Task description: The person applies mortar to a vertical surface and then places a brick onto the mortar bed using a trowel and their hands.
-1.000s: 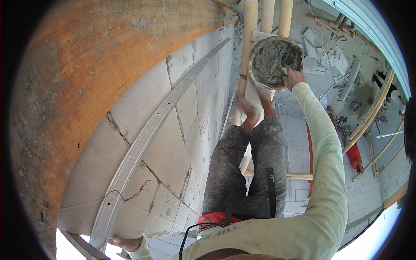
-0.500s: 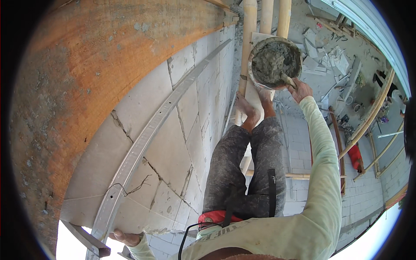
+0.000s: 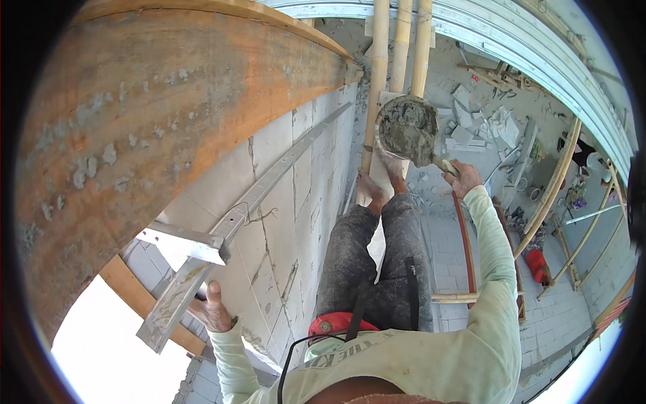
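My right hand [image 3: 463, 178] is closed round the handle of a trowel [image 3: 441, 163]. Wet grey mortar covers its blade at the near right rim of a round bucket [image 3: 379, 138]. More mortar [image 3: 408, 124] fills the bucket, so where the load on the blade ends is hard to make out. At the lower left, my left hand [image 3: 214, 311] is beside a long metal channel [image 3: 176, 296] along the block wall [image 3: 279, 202]. Its thumb points up, and its other fingers are mostly hidden by the channel.
Bamboo poles [image 3: 378, 60] and a pale board run beneath the bucket and my bare feet [image 3: 372, 188]. A mortar-stained wooden beam [image 3: 168, 101] spans the upper left. A short metal piece [image 3: 185, 240] crosses the channel. Broken slabs [image 3: 501, 128] lie far below at right.
The mortar-covered trowel blade has come up from inside the bucket to its near right rim. My view has shifted, and more of my left hand and the channel's end shows.
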A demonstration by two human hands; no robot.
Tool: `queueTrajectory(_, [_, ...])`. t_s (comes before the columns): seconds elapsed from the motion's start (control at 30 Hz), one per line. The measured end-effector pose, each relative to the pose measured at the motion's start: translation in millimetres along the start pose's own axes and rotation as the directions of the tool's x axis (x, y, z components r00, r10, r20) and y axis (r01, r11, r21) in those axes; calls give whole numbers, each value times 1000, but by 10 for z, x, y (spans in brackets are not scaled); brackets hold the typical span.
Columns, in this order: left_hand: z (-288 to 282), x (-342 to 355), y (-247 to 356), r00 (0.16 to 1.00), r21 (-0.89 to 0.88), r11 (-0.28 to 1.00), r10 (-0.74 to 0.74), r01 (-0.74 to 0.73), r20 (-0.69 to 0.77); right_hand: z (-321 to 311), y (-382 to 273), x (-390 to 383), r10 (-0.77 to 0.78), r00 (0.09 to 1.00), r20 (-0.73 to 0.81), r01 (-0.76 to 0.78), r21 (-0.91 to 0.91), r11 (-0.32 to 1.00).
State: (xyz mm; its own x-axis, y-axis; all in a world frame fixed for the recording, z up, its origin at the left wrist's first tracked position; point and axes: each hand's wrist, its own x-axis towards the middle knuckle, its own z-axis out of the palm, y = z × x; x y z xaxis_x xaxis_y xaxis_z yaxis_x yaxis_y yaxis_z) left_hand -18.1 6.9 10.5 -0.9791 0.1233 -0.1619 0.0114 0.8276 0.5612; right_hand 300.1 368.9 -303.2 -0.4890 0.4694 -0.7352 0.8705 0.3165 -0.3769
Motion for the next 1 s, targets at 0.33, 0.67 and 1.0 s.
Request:
queueTrajectory(0.33, [-66, 106, 36, 978, 288, 935, 201, -207, 50, -2443, -1781, -1888, -329, 942, -57, 321, -122, 939])
queueTrajectory(0.67, [-328, 97, 177, 987, 229, 966, 85, -116, 138, -4275, -4250, -3349, -786, 563, -256, 709, -338, 619])
queueTrajectory(1.0, [-306, 67, 63, 979, 238, 955, 144, -175, 144, -3871, -5172, -2639, -998, 52, 21, -91, -996, -26])
